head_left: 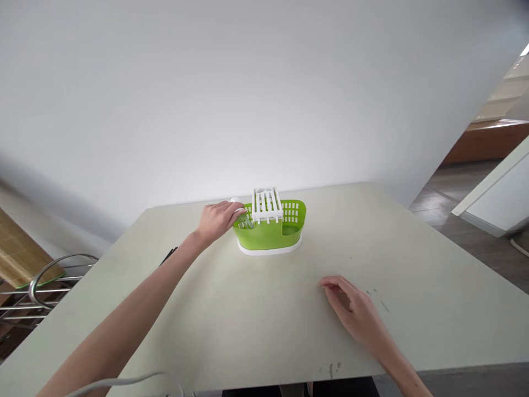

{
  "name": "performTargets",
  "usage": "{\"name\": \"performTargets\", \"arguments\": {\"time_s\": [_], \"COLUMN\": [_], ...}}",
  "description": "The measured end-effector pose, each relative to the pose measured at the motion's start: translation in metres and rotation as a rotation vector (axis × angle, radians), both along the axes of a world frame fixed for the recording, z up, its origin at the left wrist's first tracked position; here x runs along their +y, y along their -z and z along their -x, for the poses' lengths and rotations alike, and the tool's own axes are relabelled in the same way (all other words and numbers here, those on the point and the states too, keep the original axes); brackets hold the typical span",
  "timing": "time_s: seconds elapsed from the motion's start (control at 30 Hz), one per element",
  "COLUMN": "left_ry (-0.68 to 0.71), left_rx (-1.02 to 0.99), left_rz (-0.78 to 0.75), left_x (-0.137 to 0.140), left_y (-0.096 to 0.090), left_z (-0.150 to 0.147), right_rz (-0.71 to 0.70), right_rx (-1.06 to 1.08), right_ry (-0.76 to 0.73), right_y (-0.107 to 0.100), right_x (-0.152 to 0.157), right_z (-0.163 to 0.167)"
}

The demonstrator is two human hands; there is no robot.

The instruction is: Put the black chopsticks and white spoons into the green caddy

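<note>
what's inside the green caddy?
A white slotted insert sits atop the green caddy. The left hand covers its left end, reaching something clear there; the interior below is hidden.

There is one view only, from a camera on the person's head, looking forward and down across a pale table toward a blank white wall. It sits close above the near table edge at the bottom of the frame; both forearms enter from there. The far edge lies mid-frame. At the right edge it catches open floor, at lower left a metal rack.
</note>
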State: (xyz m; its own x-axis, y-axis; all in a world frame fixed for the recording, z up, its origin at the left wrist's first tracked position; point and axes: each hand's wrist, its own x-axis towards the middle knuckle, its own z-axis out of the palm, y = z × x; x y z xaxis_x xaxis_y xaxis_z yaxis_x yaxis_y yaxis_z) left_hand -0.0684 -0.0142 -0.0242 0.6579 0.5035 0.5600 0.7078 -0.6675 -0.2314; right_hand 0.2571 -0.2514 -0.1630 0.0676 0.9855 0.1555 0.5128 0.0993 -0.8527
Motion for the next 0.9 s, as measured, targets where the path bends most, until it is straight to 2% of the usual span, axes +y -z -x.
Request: {"name": "performTargets", "arguments": {"time_s": [0.1,0.27,0.4,0.53,0.63,0.73,0.9], "left_ry": [-0.077,-0.090,-0.124,-0.214,-0.273,-0.328,-0.424], "left_rx": [-0.037,-0.087,-0.148,-0.456,-0.753,-0.872,-0.553], "left_rz": [0.019,0.030,0.028,-0.042,-0.013,0.184,0.750], "left_x": [0.001,0.008,0.010,0.003,-0.007,-0.020,-0.040], "left_y": [-0.006,-0.018,-0.038,-0.064,-0.075,-0.072,-0.042], "left_z": [-0.008,-0.023,-0.021,-0.002,0.021,0.051,0.113], "right_rz": [-0.008,0.001,0.029,0.029,0.019,0.007,-0.010], "right_rx": [0.000,-0.005,0.007,0.000,-0.014,-0.038,-0.079], "right_ry": [0.009,0.011,-0.003,-0.007,-0.008,0.006,0.024], "right_y": [-0.002,-0.001,0.000,0.002,0.002,0.002,0.004], "right_x": [0.000,0.000,0.000,-0.001,-0.002,-0.002,-0.003], "right_z": [0.001,0.001,0.000,-0.001,-0.001,-0.001,-0.003]}}
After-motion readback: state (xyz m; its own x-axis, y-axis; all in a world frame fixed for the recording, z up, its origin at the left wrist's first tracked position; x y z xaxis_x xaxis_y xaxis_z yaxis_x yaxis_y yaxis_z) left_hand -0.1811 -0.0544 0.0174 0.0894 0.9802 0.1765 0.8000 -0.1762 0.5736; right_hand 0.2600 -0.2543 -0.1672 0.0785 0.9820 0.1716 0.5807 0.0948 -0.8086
